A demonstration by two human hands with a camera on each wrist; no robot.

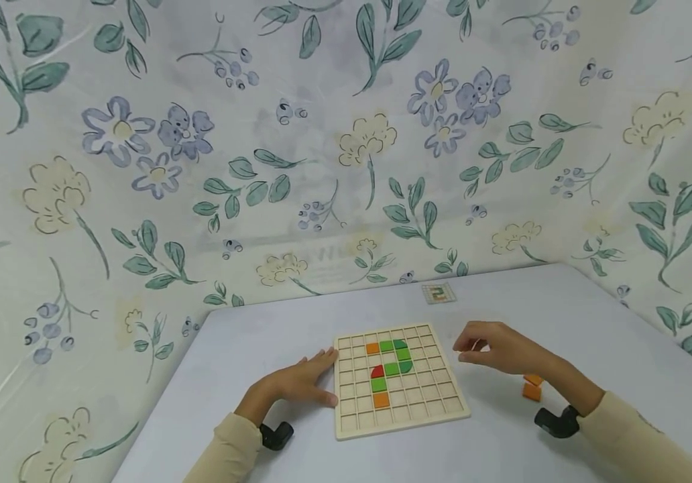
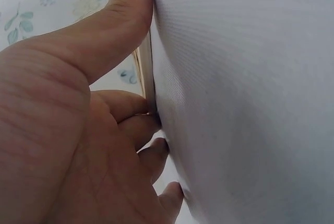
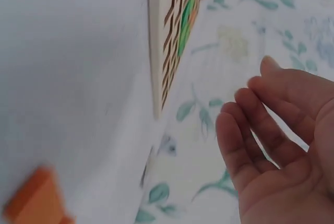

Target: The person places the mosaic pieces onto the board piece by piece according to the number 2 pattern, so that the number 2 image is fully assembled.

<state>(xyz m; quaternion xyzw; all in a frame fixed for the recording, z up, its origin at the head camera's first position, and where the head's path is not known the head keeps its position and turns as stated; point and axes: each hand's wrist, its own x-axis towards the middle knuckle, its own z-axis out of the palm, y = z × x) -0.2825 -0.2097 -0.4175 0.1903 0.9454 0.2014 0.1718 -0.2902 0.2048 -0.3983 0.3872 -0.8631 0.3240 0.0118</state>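
A square wooden grid board lies on the table. Set in its cells are two orange squares, several green squares, two dark green rounded pieces and a red rounded piece, forming a bent line. My left hand rests at the board's left side, thumb and fingertips touching the edge; the left wrist view shows the fingers against it. Past the board's right edge, my right hand hovers with loosely bent fingers. In the right wrist view nothing appears between those fingers.
Loose orange pieces lie on the white table below my right wrist. A small pattern card with a similar coloured figure lies behind the board. A floral curtain surrounds the table's back and sides.
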